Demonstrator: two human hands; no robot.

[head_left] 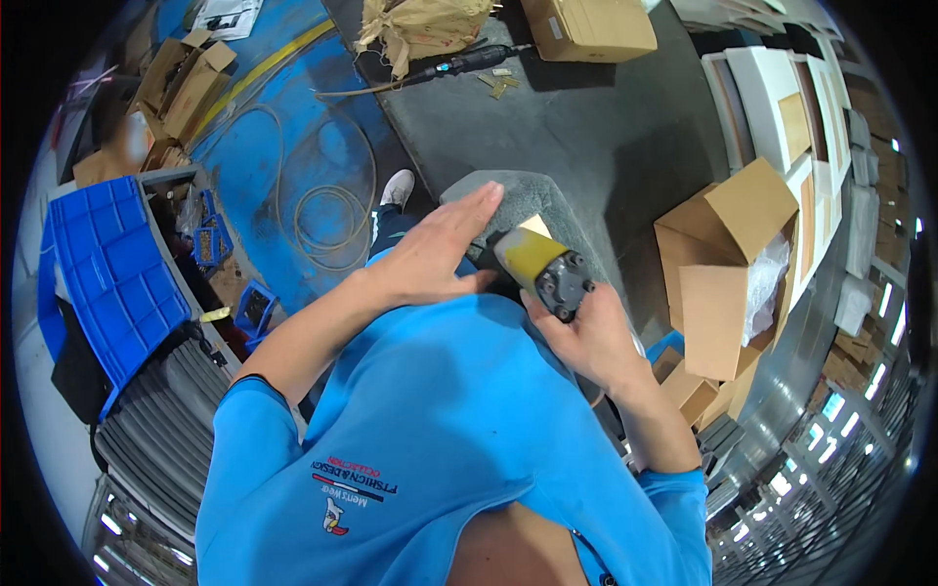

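In my right hand (596, 337) is a yellow staple gun (532, 259) with a dark grey bolted end cap; my fingers wrap round it below the cap. It leans over a padded piece (557, 195) covered in grey fabric, which lies against my body at the table edge. My left hand (440, 244) lies flat on the left side of that piece, fingers stretched out and thumb pointing toward the tool. A small pale patch shows just beyond the tool. The tool's front end is hidden under its body.
On the dark table (616, 127) lie a black power tool (469, 62), small brass-coloured strips (500, 86) and a closed carton (591, 29). An open carton (728, 264) with clear plastic stands right. A hose (332, 220) coils on the blue floor, near blue crates (117, 273).
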